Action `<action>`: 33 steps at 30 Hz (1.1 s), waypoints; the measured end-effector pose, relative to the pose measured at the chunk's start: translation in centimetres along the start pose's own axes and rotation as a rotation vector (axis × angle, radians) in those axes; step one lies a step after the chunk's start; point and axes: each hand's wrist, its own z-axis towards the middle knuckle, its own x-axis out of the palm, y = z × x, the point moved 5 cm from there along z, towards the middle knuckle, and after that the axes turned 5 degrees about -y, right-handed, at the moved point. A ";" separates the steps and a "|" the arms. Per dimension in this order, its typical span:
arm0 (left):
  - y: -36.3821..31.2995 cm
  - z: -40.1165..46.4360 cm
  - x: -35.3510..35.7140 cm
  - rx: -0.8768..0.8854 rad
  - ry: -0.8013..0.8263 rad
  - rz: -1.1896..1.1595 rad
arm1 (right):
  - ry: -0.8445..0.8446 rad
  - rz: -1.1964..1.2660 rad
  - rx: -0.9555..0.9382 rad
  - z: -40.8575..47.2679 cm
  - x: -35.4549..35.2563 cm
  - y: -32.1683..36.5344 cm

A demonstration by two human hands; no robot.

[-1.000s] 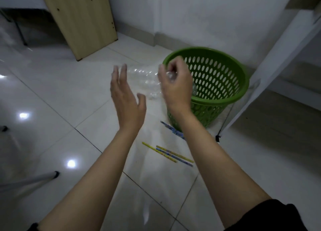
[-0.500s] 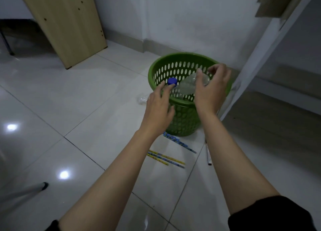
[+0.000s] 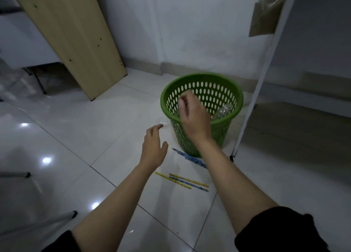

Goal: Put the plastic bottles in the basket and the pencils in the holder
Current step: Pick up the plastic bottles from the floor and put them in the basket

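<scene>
Wooden board [image 3: 76, 39] leans beside white wall [image 3: 190, 24].

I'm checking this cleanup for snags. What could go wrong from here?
The clear bottle left on the floor beside the basket is nearly invisible against the pale tiles, so it may be missed or knocked by the left hand. The pencils lie loose near the basket's foot and could roll or be stepped on. No holder is in view.

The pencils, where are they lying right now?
In the head view the pencils lie on the floor tiles in front of the green basket, between the two forearms; one blue pencil lies closest to the basket's base.
</scene>
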 end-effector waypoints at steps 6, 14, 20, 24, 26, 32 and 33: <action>1.5 1.4 -0.3 -0.092 0.008 0.093 | 0.413 -0.132 -0.105 -7.5 4.4 -1.3; 4.6 3.8 2.7 -0.080 0.080 0.101 | 0.608 -0.236 0.211 -12.6 11.0 -6.7; 10.9 6.5 6.5 -0.104 0.239 0.211 | 0.620 -0.281 0.245 -12.2 12.6 -9.3; 12.4 11.1 8.2 -0.030 0.294 0.252 | 0.611 -0.322 0.309 -11.6 13.2 -10.9; 13.2 13.0 9.1 0.027 0.330 0.274 | 0.623 -0.358 0.307 -11.3 14.2 -11.5; 16.8 17.8 10.7 0.250 0.444 0.330 | 0.654 -0.471 0.289 -10.5 18.1 -13.8; 17.4 18.7 10.7 0.252 0.433 0.296 | 0.667 -0.478 0.304 -10.5 18.7 -14.2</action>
